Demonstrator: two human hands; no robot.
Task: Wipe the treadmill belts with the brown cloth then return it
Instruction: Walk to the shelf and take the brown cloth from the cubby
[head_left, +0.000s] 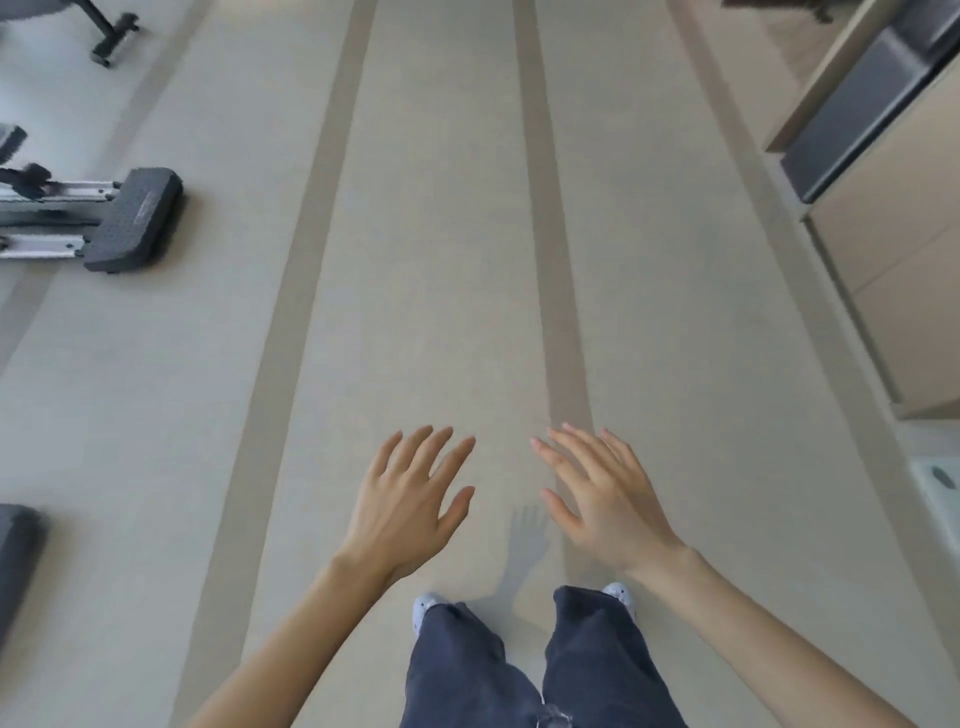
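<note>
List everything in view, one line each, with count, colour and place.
floor: one, pale beige with darker tan stripes, fills the view
machine foot: one, dark grey pad on silver rails, left edge
stand leg: one, black, top left corner
dark block: one, grey, lower left edge, cut off
cabinet: one, beige with grey recess, right side
brown cloth: none in view
trouser legs: two, dark blue, bottom centre
shoes: two, whitish, below the hands
left hand: one, fingers spread, holding nothing
right hand: one, fingers spread, holding nothing

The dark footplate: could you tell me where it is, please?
Head view, far left: the footplate sits on the floor, capping the metal rails.
</note>
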